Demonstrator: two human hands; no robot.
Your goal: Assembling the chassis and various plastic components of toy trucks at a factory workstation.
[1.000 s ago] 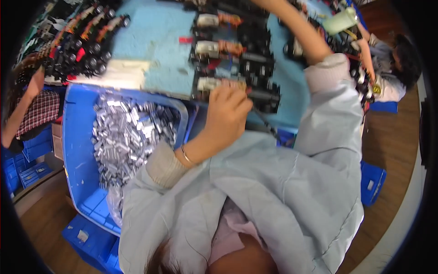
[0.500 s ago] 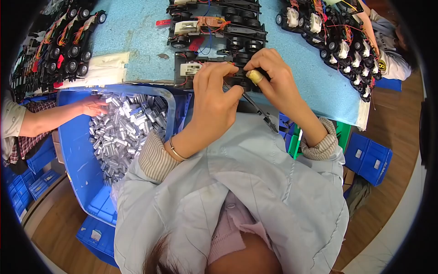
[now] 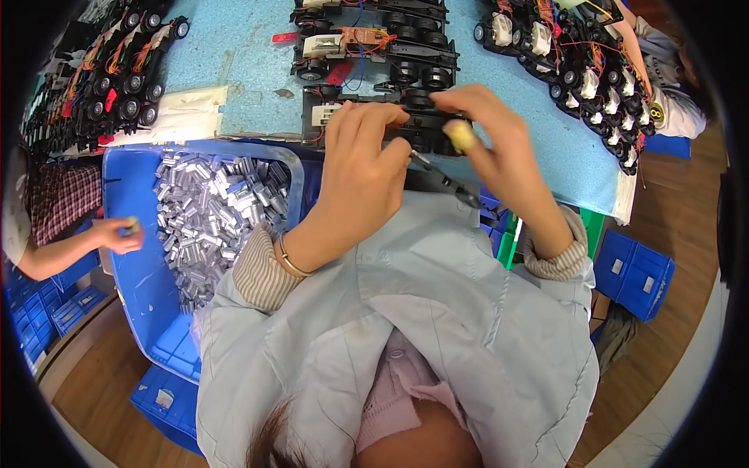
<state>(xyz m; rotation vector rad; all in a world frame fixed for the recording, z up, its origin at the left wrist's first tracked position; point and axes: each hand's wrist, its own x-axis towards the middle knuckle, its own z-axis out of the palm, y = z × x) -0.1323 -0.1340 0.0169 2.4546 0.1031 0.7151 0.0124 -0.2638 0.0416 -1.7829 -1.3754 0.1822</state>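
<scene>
As the chassis lies lengthwise along the worktop's near edge, the left hand overlaps it, grip unclear; the right hand gapes at its right end.

A pale blue-grey jacket opens over a buttoned lilac top. Behind the left hand sit a slim metal bangle and a striped cuff; yellow wrapping caps the thumb of the right hand.

Bright light, bent edges – black corners, right hand slightly blurred
</scene>
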